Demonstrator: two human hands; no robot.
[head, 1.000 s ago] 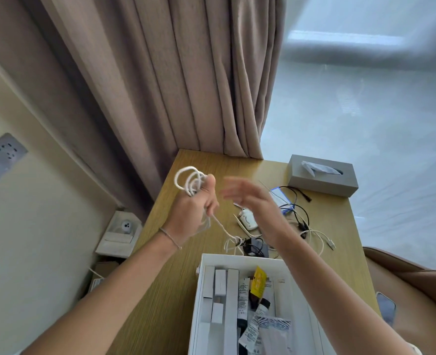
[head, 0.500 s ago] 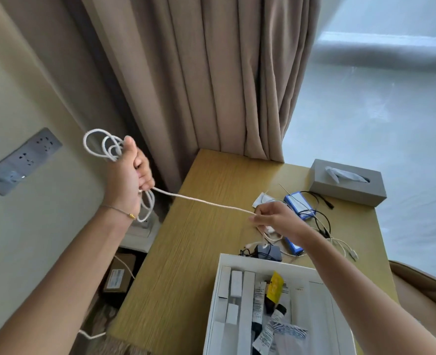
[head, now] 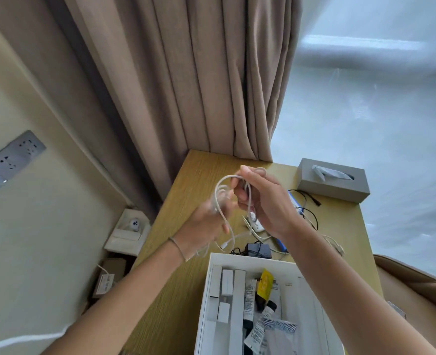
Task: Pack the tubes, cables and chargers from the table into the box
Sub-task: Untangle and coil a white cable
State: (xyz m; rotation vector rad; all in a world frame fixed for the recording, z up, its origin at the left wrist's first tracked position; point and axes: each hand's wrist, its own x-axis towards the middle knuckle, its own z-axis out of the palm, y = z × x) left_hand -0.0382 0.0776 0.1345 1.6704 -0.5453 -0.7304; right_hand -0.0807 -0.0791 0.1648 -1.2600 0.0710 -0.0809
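The thin white charging cable [head: 223,201], stretched taut between spread hands half a second ago, is now gathered in loops above the light wooden table [head: 175,290], gripped together by the blurred left hand [head: 206,221] and the right hand [head: 265,203], its plug end dangling just beyond the open white cardboard box [head: 206,290] of tubes. Behind hang beige curtains [head: 186,85]; a grey tissue box [head: 332,180] sits at the table's far right corner. The hands hide part of the tangled black and white leads [head: 306,213], and the box is cut off below.

White cable [head: 223,198] above a light wood-grain bench [head: 175,298]; white box [head: 204,303] holds a yellow sachet [head: 265,283]. Beyond the box: black charger [head: 258,250], grey tissue box [head: 332,185], taupe curtain [head: 186,85].
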